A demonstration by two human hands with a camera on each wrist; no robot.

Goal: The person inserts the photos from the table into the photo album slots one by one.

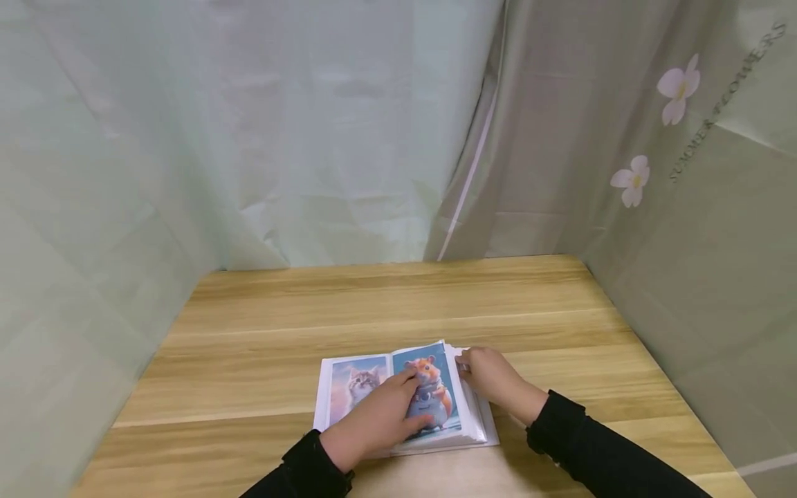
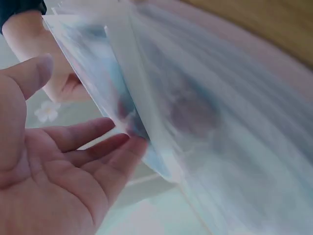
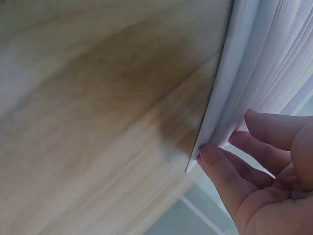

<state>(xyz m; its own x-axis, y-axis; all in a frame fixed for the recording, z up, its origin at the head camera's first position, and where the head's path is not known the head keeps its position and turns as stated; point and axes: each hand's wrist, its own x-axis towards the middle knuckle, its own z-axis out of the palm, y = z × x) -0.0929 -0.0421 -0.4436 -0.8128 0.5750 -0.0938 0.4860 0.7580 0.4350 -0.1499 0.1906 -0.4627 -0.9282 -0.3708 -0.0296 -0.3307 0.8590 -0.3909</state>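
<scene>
A photo album (image 1: 492,422) lies open on the wooden table. Its left page shows a kitten picture (image 1: 355,380), its right page a hamster picture (image 1: 445,373) on a thick stack of pages. My left hand (image 1: 380,415) rests across the right page with fingers extended, partly covering both pictures. In the left wrist view, its fingertips (image 2: 139,144) touch a glossy page sleeve. At the album's upper right edge, my right hand (image 1: 492,373) has curled fingers around the page edges. The right wrist view shows its thumb and fingers (image 3: 220,166) at the pages and cover edge.
The wooden table (image 1: 249,325) extends around the album on every side. Pale curtains (image 1: 330,138) hang behind it and along both sides, with printed flowers (image 1: 631,181) on the right one. Black sleeves (image 1: 598,443) cover both forearms.
</scene>
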